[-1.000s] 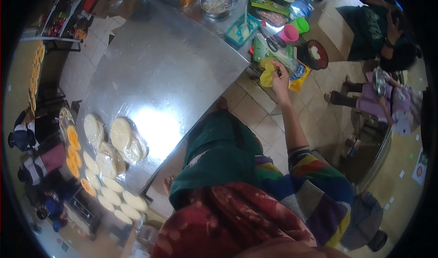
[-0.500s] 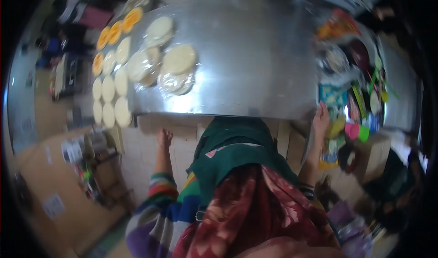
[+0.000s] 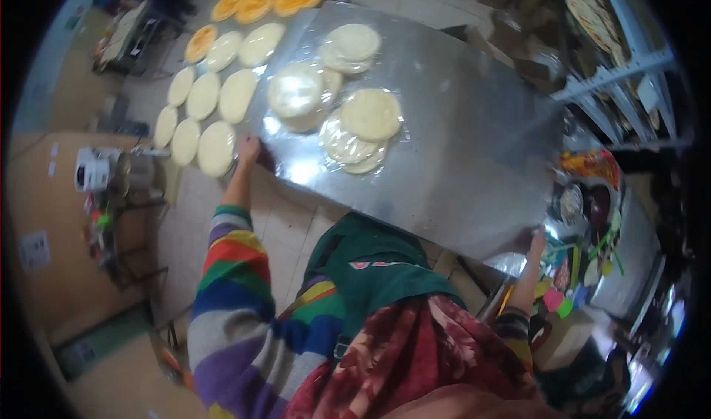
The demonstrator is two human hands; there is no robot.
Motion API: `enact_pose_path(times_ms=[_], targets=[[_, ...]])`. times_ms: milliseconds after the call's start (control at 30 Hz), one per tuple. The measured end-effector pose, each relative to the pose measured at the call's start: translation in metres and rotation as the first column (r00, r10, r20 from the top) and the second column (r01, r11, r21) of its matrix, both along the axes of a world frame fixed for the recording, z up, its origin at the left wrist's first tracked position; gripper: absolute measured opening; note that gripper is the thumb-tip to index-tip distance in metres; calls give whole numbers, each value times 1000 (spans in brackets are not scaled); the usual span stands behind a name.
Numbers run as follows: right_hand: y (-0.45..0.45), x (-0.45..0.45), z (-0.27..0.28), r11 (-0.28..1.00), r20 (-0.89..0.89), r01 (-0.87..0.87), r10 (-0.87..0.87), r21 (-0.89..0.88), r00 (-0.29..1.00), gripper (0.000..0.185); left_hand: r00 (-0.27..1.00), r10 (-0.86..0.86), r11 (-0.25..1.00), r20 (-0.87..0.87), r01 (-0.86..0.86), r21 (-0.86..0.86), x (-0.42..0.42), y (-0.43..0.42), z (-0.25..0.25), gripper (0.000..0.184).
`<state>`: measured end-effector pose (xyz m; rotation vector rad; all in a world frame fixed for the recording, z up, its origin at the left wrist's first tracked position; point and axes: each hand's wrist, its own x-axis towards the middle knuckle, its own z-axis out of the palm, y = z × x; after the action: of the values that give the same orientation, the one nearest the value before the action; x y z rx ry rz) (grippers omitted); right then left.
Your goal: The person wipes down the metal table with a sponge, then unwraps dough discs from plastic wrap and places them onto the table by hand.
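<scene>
Stands with the metal table (image 3: 459,137) between and ahead of both hands; has the left hand (image 3: 250,151) bent at the near left corner, and the right hand (image 3: 537,241) at the near right edge, apparently touching too; cannot tell whether closed around the edge or merely resting, on either side; judging by the widely spread arms, probably gripping or steadying the table as the step in hand; calls next for an even hold at both ends, and a level table for the sake of the bagged flatbreads (image 3: 370,115), piled just ahead and to the right of the left hand; calls also for care with the pale rounds (image 3: 217,149), laid out just left of the left hand, and with the pink cup (image 3: 553,299), near the right hand on its bodyward side.
</scene>
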<state>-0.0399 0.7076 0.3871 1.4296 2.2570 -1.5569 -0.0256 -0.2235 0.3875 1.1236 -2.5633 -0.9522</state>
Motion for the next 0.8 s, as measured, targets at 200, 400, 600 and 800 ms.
enact_pose_path(times_ms=[200,400,600,800], targets=[[1,-1,-27,960,-116,140,-115,241,987,73,964,-234,963,129,247,-102,-18,27,36,35],[-40,-6,60,917,236,-29,-72,397,969,86,953,-276,955,123,287,-80,-12,9,17,38],[-59,-9,89,890,197,86,-192,447,961,84,954,-285,956,95,290,-37,-14,8,17,37],[-87,-24,119,876,166,103,-203,471,965,84,961,-253,966,112,256,-14,-7,-4,21,36]])
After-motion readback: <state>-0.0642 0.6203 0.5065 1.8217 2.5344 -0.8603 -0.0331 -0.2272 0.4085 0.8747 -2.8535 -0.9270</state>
